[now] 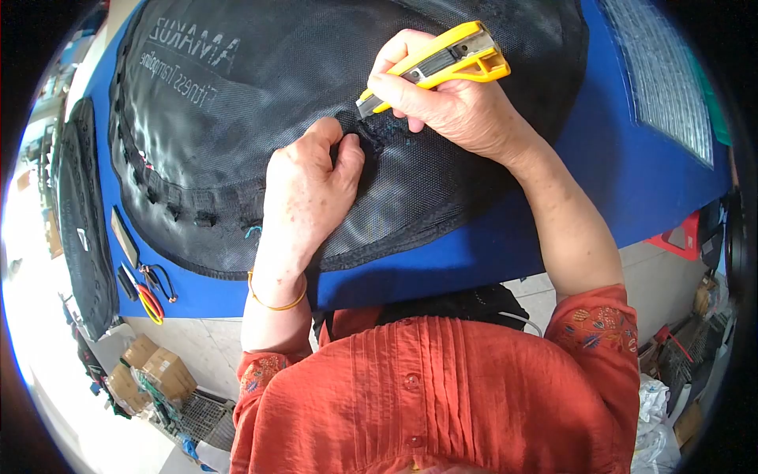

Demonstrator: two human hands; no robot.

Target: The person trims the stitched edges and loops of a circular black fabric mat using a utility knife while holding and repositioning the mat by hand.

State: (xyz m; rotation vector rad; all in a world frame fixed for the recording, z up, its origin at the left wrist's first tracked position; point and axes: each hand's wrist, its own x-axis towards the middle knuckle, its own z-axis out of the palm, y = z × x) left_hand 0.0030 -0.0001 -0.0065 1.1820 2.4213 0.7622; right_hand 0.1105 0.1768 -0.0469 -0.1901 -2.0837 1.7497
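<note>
A black trampoline mat [237, 110] with faded "Fitness Trampoline" lettering lies across the blue tabletop [379, 286]. My right hand [450, 103] is closed around a yellow utility knife [462, 59], its blade pointing down-left at the mat. Just left of the blade tip, my left hand [314, 178] pinches a fold of the black mat, thumb and forefinger together. Dark frayed material with bits of teal thread shows beneath the blade. Black loops run along the mat's left edge, and a short teal thread [253, 231] lies near my left wrist.
Scissors with red and yellow handles [148, 302] and a flat wooden-looking bar [125, 237] lie at the table's left edge. A long black padded strip [85, 221] is beyond it. Clear ribbed sheeting [663, 79] lies at the right. Cardboard boxes [162, 371] stand on the floor.
</note>
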